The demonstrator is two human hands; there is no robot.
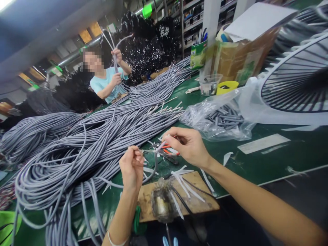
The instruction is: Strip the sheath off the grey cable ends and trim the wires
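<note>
My left hand (132, 167) is closed in a pinch on a thin thread-like strand (147, 150) that stretches toward the end of a grey cable (155, 162). My right hand (191, 145) pinches the cable's pale stripped end (161, 146); the fingers hide its tip. From there the cable bends down and runs left behind my left wrist. Just beyond and below the fingers lie pliers with orange-red handles (167, 149), partly covered by the right hand. Nearer me, a small metal device (162, 203) sits on a wooden board (146, 196), with white strips (181, 184) scattered over it.
Large bundles of grey cable (64, 147) cover the left and middle of the green table (248, 160). To the right are a plastic bag of short grey tubes (222, 118), a yellow tub (227, 87) and a fan (294, 82). Across the table a person (110, 82) holds cables.
</note>
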